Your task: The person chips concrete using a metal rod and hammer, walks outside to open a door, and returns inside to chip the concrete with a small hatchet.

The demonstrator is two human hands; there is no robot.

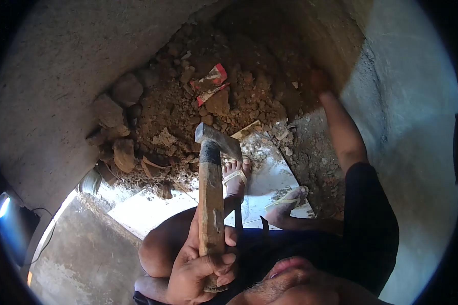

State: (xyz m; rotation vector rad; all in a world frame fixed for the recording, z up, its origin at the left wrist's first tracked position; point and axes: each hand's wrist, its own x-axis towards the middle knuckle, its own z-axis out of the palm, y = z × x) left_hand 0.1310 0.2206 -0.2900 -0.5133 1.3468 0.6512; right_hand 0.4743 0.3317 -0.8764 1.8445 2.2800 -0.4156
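Note:
My left hand [201,272] is wrapped round the wooden handle of a hammer [212,198], held upright in front of me. Its worn metal head has a blunt end on the left and a flatter, tapering end on the right; black wrapping circles the neck. Far from it, my right arm stretches out along the wall, and my right hand [320,81] is down by the heap of brown soil and rubble [254,96]. Deep shadow hides its fingers, so whether it holds anything does not show.
A torn red and white wrapper [210,84] lies on the heap. Stones [126,90] edge its left side. My sandalled feet [235,180] are on dusty white tiles [155,207]. Curved walls [76,66] close in both sides. A lit lamp [4,207] with a cable stands at lower left.

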